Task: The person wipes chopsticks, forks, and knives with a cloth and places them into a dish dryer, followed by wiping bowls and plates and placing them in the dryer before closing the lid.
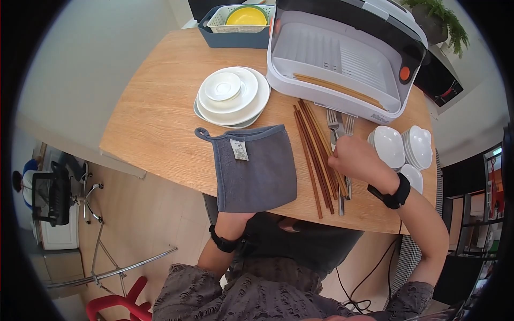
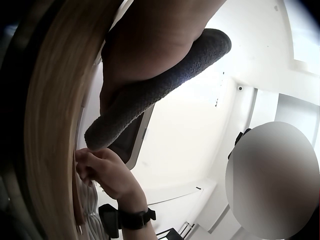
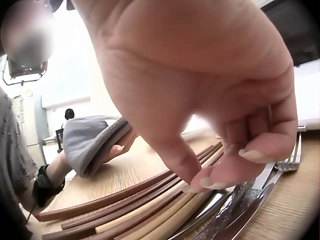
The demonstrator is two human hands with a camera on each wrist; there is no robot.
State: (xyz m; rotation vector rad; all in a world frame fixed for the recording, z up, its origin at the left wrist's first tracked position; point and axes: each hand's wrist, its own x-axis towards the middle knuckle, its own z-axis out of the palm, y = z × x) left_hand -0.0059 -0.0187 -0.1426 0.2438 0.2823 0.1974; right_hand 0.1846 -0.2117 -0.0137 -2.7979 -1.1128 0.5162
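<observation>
From the head view, the left hand (image 1: 235, 216) is mostly hidden beneath the grey cloth (image 1: 256, 167) it holds at the table's (image 1: 155, 123) near edge. The right hand (image 1: 357, 159) rests curled on the chopsticks (image 1: 316, 155), forks (image 1: 338, 128) beside, bowls (image 1: 401, 147) just right.

In the left wrist view, the cloth (image 2: 150, 90) drapes over the hand.

In the right wrist view, fingertips (image 3: 207, 180) pinch at the chopsticks (image 3: 140, 205).

Grey cloth (image 1: 256, 170), brown chopsticks (image 1: 316, 155), white plates (image 1: 233, 96), yellow bowl (image 1: 246, 16).
</observation>
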